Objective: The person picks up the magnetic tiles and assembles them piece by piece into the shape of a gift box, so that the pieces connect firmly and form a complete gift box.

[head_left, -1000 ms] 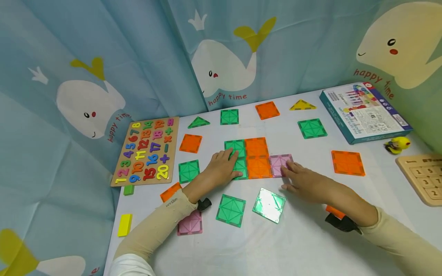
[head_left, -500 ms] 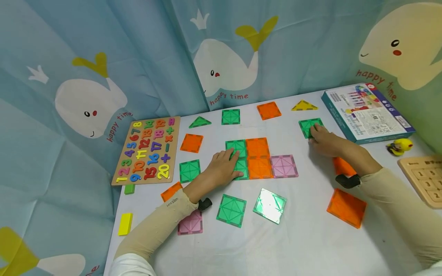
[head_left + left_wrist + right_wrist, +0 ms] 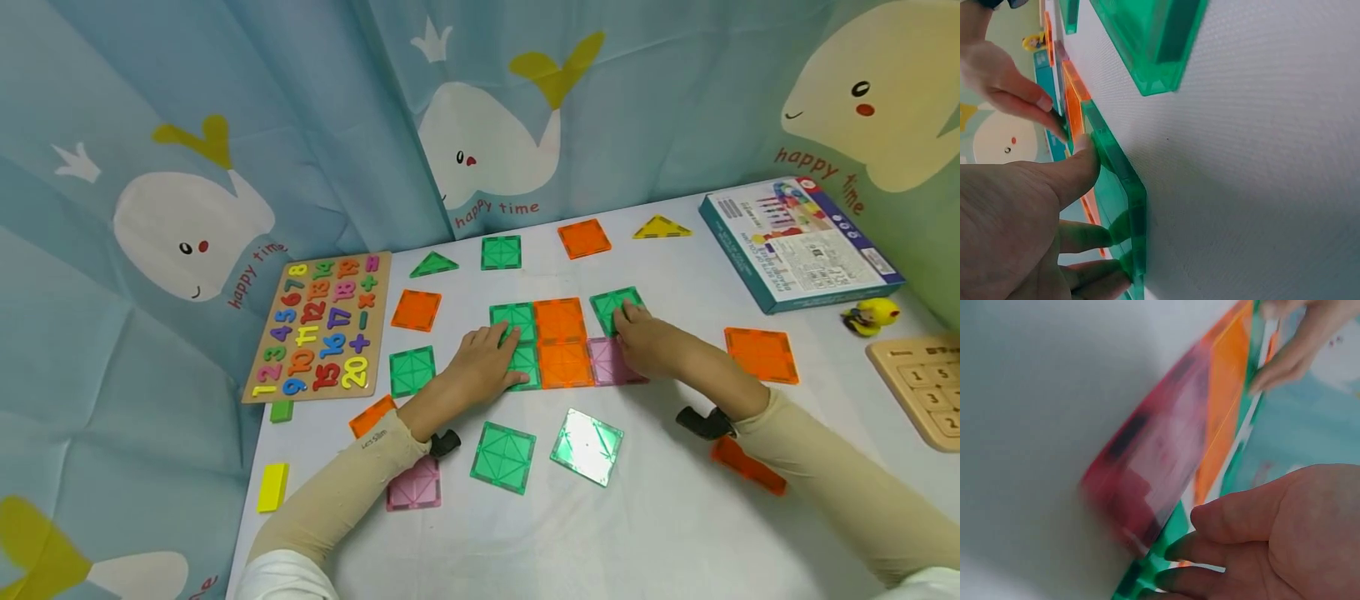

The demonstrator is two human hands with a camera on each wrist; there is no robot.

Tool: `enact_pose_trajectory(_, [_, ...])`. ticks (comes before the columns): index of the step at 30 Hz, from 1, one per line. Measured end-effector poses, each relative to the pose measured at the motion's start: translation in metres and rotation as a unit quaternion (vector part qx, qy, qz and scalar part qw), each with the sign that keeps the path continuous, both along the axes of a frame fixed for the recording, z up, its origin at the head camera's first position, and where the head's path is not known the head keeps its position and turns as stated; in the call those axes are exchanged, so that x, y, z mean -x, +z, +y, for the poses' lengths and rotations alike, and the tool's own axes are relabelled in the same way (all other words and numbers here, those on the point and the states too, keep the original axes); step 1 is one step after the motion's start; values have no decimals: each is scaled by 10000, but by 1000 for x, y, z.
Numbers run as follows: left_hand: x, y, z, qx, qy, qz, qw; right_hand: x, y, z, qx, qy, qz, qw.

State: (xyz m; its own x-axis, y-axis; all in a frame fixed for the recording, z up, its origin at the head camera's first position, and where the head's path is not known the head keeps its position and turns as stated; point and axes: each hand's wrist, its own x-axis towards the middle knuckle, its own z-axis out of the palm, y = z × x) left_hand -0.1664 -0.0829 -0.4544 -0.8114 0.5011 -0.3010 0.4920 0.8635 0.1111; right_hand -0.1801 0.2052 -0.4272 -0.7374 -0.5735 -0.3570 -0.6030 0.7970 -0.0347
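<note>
My left hand [image 3: 480, 363] rests on two green square magnetic tiles [image 3: 514, 317] at the left end of a joined block. In the left wrist view its thumb [image 3: 1075, 165] touches the near edge and its fingertips lie on the top. Two orange square tiles [image 3: 559, 322] adjoin them, and a pink square tile [image 3: 604, 362] adjoins the lower orange one. My right hand [image 3: 651, 340] pinches another green square tile [image 3: 615, 310] by its near right corner, slightly turned, above the pink tile and right of the upper orange one. The right hand partly covers the pink tile.
Loose tiles lie around: green squares [image 3: 503, 457], orange squares [image 3: 762, 355], a yellow triangle [image 3: 662, 227] and others. A number board [image 3: 318, 329] stands left. At right are a boxed set [image 3: 802, 242], a small yellow figure [image 3: 870, 317] and a wooden board [image 3: 918, 387].
My right hand left the pink tile, reached the green square at the far right and brought it left and nearer, beside the orange tiles. The left hand has stayed in place.
</note>
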Motion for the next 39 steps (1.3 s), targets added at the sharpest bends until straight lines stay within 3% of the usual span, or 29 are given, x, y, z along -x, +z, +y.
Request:
enact_pose_trajectory(1, [0, 0, 0, 9, -3, 11, 10000, -3, 1, -5, -116, 273, 133, 9995])
enact_pose_trajectory(2, [0, -1, 0, 21, -7, 19, 10000, -5, 1, -10, 29, 189, 48, 9998])
enact_pose_trajectory(8, [1, 0, 0, 10, -7, -6, 10000, -13, -2, -25, 1023, -790, -489, 9904])
enact_pose_trajectory(10, [1, 1, 0, 6, -9, -22, 10000, -14, -5, -27, 1153, -883, -585, 9877])
enact_pose_trajectory(18, [4, -1, -2, -46, -53, -19, 10000, -17, -12, -34, 1392, -673, -662, 9857])
enact_pose_trajectory(22, [10, -2, -12, -380, -34, -218, 9990, -16, -13, -34, 1377, -610, -631, 9866])
enact_pose_trajectory(25, [18, 0, -29, -815, 208, -345, 9959, -15, -13, -35, 1378, -557, -653, 9867])
enact_pose_trajectory(27, [25, 2, -44, -1027, 544, -336, 9927, -15, -14, -36, 1359, -530, -651, 9872])
enact_pose_trajectory(30, [34, 5, -70, -1007, 1226, -219, 9871, -15, -14, -37, 1293, -522, -631, 9882])
enact_pose_trajectory(33, [40, 5, -91, -765, 1684, -257, 9824, -15, -13, -37, 1241, -532, -606, 9890])
enact_pose_trajectory(36, [41, 4, -99, -608, 1755, -375, 9819, -16, -11, -37, 1208, -553, -609, 9893])
enact_pose_trajectory(39, [39, 3, -93, -654, 1702, -413, 9824, -17, -10, -36, 1197, -561, -592, 9895])
